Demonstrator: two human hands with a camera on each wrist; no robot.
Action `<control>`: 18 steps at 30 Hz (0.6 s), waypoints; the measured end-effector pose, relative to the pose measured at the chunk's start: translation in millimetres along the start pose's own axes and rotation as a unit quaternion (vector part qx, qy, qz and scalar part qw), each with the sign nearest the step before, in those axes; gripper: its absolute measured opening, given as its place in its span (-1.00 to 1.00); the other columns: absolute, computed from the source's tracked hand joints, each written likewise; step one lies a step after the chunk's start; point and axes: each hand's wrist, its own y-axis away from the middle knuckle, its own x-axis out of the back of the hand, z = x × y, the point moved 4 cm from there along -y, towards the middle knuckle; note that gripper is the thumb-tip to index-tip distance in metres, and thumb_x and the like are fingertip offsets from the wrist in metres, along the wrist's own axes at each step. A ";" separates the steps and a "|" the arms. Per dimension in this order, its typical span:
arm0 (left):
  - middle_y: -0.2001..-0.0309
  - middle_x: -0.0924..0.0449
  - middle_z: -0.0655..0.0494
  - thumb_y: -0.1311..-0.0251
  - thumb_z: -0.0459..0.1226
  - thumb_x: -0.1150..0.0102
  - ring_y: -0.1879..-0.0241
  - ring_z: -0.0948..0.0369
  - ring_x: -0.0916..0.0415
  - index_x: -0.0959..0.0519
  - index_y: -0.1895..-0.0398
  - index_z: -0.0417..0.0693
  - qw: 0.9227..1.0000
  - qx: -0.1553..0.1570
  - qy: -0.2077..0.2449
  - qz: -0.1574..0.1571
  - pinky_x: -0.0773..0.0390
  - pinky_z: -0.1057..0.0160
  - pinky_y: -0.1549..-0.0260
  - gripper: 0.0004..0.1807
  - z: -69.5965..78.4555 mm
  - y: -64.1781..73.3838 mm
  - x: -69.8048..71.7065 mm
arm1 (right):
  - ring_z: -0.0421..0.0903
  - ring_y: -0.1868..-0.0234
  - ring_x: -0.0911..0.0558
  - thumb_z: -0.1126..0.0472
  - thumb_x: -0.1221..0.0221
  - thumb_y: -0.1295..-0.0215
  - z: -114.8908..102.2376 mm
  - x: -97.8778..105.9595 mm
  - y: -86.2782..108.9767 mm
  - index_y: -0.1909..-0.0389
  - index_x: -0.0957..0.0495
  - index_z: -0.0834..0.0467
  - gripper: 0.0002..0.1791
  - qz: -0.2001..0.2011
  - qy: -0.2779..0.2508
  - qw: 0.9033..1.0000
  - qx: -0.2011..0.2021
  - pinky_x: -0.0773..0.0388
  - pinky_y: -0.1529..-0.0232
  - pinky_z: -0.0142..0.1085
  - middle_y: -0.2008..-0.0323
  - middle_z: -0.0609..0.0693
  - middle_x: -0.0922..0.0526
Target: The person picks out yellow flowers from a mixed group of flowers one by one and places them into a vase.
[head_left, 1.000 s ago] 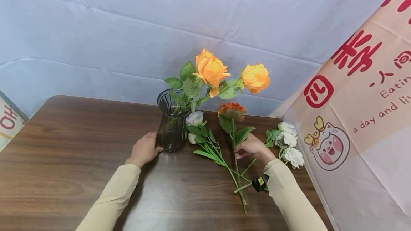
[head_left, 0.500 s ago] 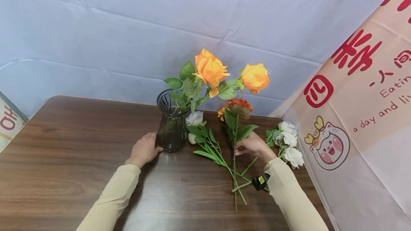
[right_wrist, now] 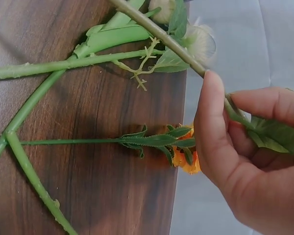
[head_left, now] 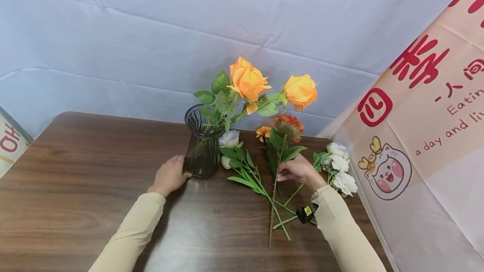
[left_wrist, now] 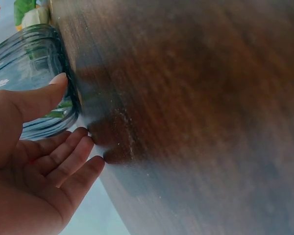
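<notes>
"Eatin", "a day and" (rt. banner (head_left: 435, 139))

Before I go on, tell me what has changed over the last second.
The red-orange flower has tilted: its bloom swung right, the lower end of its stem left, bringing a smaller orange flower into view. The right hand kept hold of the stem. The left hand stayed at the vase, and the yellow roses stayed put.

On the table (head_left: 94, 171), a vase (head_left: 203, 156) of roses (head_left: 248, 84) stands between the left hand (head_left: 170, 176) and loose flowers (head_left: 230, 139), a bud (head_left: 225, 162) perhaps touching the vase's right side.
</notes>
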 end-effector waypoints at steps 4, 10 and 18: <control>-0.05 -0.38 -0.32 -0.09 -0.18 -0.26 -0.04 -0.18 -0.35 -0.28 -0.16 -0.47 1.000 0.001 0.001 -0.003 -0.40 -0.11 0.04 -0.32 0.3 -0.4 -0.2 | -0.07 0.56 -0.62 0.56 0.04 -0.17 0.9 -0.7 1.1 0.30 -0.43 0.49 -0.88 0.017 -0.021 1.000 -0.013 -0.63 0.30 -0.19 0.59 0.14 -0.55; -0.07 -0.37 -0.33 -0.08 -0.18 -0.26 -0.05 -0.19 -0.34 -0.28 -0.16 -0.47 1.000 0.002 0.001 -0.002 -0.40 -0.11 0.03 -0.32 0.3 -0.6 0.2 | -0.04 0.54 -0.62 0.55 0.03 -0.17 2.9 -0.9 2.9 0.49 -0.52 0.38 -0.83 0.040 -0.076 0.996 -0.025 -0.62 0.28 -0.18 0.58 0.16 -0.56; -0.08 -0.36 -0.33 -0.09 -0.18 -0.25 -0.06 -0.19 -0.33 -0.28 -0.16 -0.47 1.000 0.001 -0.001 -0.003 -0.40 -0.12 0.03 -0.32 0.3 0.4 1.1 | -0.01 0.46 -0.66 0.54 0.06 -0.23 4.8 -1.8 6.4 0.52 -0.52 0.36 -0.77 0.029 -0.146 0.988 -0.037 -0.60 0.20 -0.20 0.54 0.18 -0.57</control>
